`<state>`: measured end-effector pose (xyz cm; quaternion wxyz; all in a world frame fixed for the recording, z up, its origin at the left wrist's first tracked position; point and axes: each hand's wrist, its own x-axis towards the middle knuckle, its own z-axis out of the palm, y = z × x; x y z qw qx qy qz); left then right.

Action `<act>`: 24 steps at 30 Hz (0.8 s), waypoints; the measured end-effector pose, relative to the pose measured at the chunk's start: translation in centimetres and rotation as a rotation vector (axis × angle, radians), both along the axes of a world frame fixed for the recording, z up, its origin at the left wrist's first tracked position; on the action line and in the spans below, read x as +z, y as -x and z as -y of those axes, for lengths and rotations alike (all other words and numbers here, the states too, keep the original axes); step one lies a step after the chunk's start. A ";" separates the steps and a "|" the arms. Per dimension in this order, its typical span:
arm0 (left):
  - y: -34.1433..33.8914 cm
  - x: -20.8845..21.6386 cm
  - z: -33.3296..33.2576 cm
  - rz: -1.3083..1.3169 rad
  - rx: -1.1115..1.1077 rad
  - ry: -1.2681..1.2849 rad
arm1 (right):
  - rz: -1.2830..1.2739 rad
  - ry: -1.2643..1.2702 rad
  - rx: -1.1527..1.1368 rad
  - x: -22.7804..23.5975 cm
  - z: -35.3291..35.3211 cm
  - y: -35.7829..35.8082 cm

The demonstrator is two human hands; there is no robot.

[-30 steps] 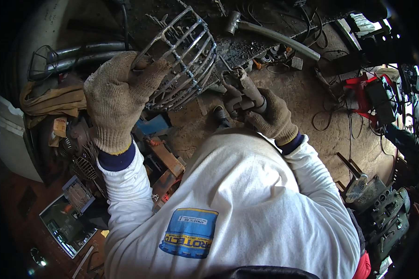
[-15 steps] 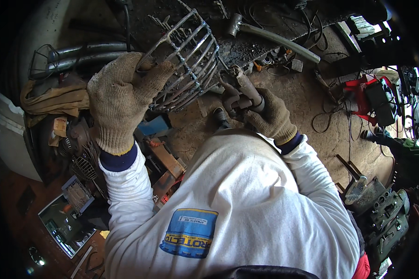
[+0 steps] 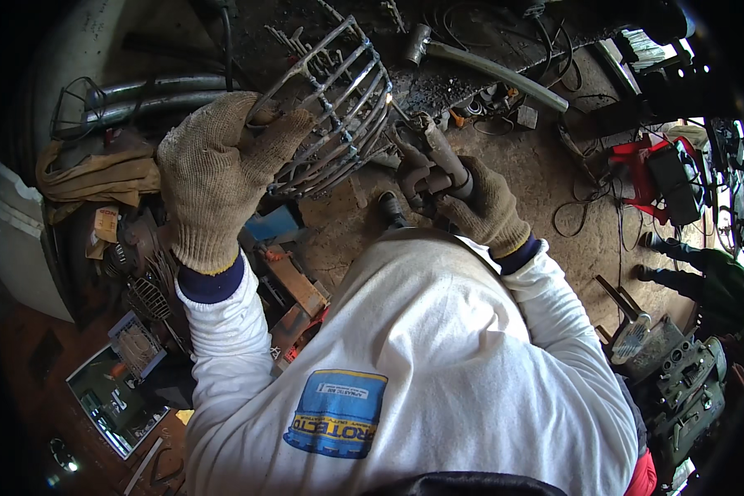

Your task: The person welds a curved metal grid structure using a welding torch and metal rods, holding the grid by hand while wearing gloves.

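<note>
My left hand [image 3: 215, 169], in a knitted brown work glove, grips the rim of a curved metal-bar basket [image 3: 347, 107] at its left side. Its thumb presses along the near edge. Rough weld beads show where the bars cross. In my right hand [image 3: 489, 207], gloved the same way, is a welding electrode holder [image 3: 446, 161], the glove wrapped round its handle. A thin electrode [image 3: 399, 111] runs from its jaws toward the basket's right edge, where a small bright glow shows. Part of the right-hand fingers is hidden behind the holder.
Beyond the basket, a hammer [image 3: 488, 70] lies on a dark, cluttered bench. Metal tubes [image 3: 157, 99] and a brown cloth [image 3: 99, 178] lie left. A red plastic chair [image 3: 636, 178], loose cables and another person's legs [image 3: 674, 263] are at the right. Greenish machinery [image 3: 690, 388] stands lower right.
A bright spot now glows on the basket's right edge. My right hand and the electrode holder have shifted slightly right. At the far right, the other person's legs show more fully.
</note>
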<state>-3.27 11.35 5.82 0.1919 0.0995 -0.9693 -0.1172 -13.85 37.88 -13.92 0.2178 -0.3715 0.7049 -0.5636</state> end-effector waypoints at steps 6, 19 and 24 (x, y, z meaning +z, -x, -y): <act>-0.4 -0.8 0.8 -0.025 -0.030 0.001 | -0.115 0.047 0.057 0.6 -0.1 0.2; 0.2 -0.9 1.1 -0.073 -0.033 -0.115 | 0.348 0.138 0.049 -0.6 -0.3 -0.4; 0.0 -1.1 1.3 -0.094 -0.007 -0.175 | 0.205 0.081 -0.058 -1.2 -0.8 -0.5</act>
